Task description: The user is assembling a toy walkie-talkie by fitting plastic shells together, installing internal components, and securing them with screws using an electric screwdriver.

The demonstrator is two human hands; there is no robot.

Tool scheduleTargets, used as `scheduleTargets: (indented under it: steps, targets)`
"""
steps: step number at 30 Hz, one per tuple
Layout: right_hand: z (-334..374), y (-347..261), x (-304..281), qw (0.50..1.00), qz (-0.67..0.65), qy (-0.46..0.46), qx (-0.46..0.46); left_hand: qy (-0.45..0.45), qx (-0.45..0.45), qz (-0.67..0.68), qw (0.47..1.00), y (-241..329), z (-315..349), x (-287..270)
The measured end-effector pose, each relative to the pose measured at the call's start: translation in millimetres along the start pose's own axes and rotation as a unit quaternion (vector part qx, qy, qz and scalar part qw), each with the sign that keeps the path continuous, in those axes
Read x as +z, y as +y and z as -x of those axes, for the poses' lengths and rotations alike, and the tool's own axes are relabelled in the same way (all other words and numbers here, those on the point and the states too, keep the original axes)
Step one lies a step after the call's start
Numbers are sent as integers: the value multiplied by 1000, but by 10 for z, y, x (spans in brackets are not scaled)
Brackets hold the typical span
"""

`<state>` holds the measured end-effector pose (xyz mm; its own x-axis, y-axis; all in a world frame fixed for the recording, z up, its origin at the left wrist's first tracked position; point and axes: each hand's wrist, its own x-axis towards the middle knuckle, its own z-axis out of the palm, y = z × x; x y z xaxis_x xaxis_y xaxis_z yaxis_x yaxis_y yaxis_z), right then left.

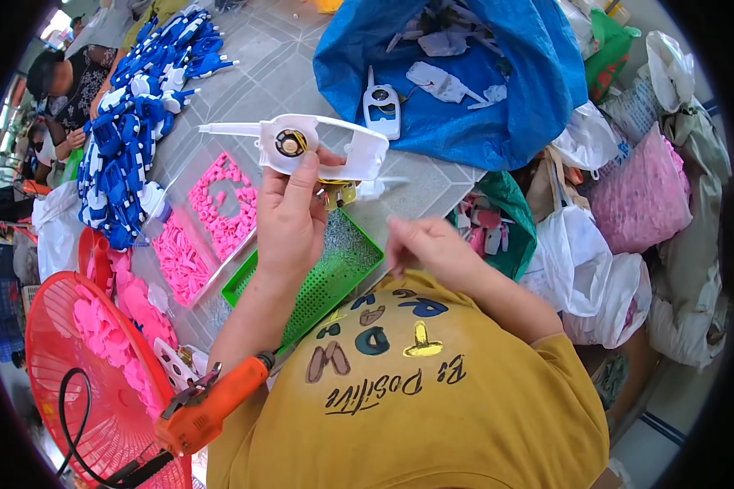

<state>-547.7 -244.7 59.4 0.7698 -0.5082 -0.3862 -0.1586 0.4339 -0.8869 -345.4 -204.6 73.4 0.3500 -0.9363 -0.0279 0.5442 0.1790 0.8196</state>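
With the left hand [292,210], gripping the white plastic shell [367,153] snugly beside its round speaker [289,143] (yellow wires [332,182] showing), beyond the green perforated tray [314,287] — probably arranging internals. Holding the right hand [432,251] half-curled — cannot tell around what, if anything. Next, likely needing wires tucked clear.

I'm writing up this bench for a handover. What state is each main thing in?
White housing: held, open, insides showing
Round dark part: seated in the housing
Left hand: closed on the housing
Right hand: bent, apart from the housing
Orange power tool: in neither hand
Green basket: holding small metal pieces
Blue bag: open, white parts inside
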Motion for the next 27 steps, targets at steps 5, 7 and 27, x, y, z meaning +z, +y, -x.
scheduleTargets:
  steps: [5,7,27]
  targets:
    - [-115,106,146,975,-217,-43,34,3,34,41,999,94,67,247]
    - [-250,124,132,940,-329,-84,-39,0,34,61,998,96,96,277]
    - [-447,112,14,964,-227,101,-95,-58,59,-91,992,-106,157,103]
